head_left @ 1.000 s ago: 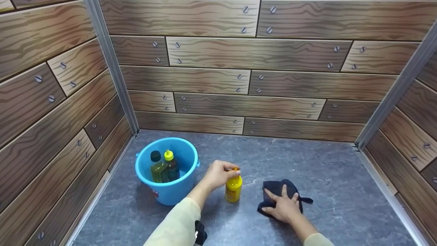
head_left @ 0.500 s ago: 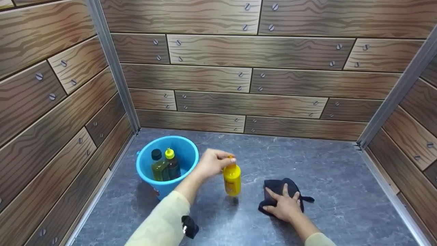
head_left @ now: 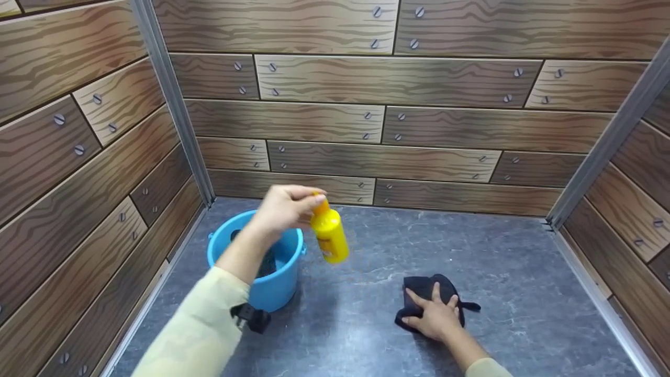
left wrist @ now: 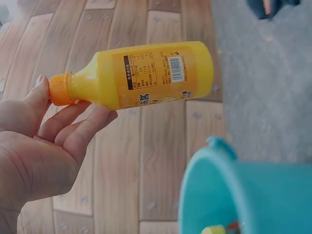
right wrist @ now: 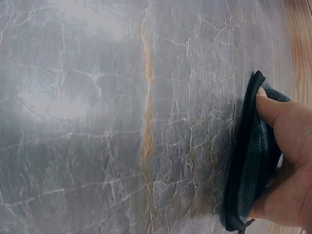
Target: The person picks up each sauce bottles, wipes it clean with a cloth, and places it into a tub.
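My left hand (head_left: 285, 208) pinches a yellow bottle (head_left: 329, 235) by its orange cap and holds it in the air, tilted, just right of the blue bucket (head_left: 281, 291). The left wrist view shows the yellow bottle (left wrist: 146, 74) with its label and barcode, my fingers (left wrist: 78, 127) at its neck, and the bucket rim (left wrist: 214, 161) below. My right hand (head_left: 434, 314) lies flat, fingers spread, on a dark cloth (head_left: 421, 288) on the grey floor. In the right wrist view my thumb (right wrist: 275, 109) presses the folded cloth (right wrist: 251, 161).
Wood-patterned walls (head_left: 366, 104) close in the grey marbled floor (head_left: 497, 251) on three sides. Metal corner strips (head_left: 172, 104) run down at left and right. The bucket stands near the left wall; my arm hides most of its inside.
My left hand lifted the yellow bottle off the floor and carried it up and left toward the bucket, tilting it. The right hand stayed on the cloth.
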The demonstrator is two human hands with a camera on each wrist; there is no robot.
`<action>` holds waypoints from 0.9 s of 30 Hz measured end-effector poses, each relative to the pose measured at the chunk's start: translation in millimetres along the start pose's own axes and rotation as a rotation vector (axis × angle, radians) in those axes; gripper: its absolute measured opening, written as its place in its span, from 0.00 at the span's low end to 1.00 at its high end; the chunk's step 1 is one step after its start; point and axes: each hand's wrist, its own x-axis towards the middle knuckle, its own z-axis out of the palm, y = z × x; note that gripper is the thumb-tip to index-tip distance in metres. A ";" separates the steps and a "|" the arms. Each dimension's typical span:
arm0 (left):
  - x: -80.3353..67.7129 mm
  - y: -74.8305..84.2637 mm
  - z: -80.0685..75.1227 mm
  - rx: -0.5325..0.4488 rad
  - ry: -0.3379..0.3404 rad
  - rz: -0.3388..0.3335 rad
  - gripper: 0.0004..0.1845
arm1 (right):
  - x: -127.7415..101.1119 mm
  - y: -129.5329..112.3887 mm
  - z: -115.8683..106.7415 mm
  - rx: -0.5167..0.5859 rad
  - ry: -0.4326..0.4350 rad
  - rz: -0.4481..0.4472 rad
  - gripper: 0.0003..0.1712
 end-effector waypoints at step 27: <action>-15.9 -24.4 -79.6 0.145 0.204 -0.067 0.16 | -0.4 0.2 2.7 -0.011 0.024 0.005 0.45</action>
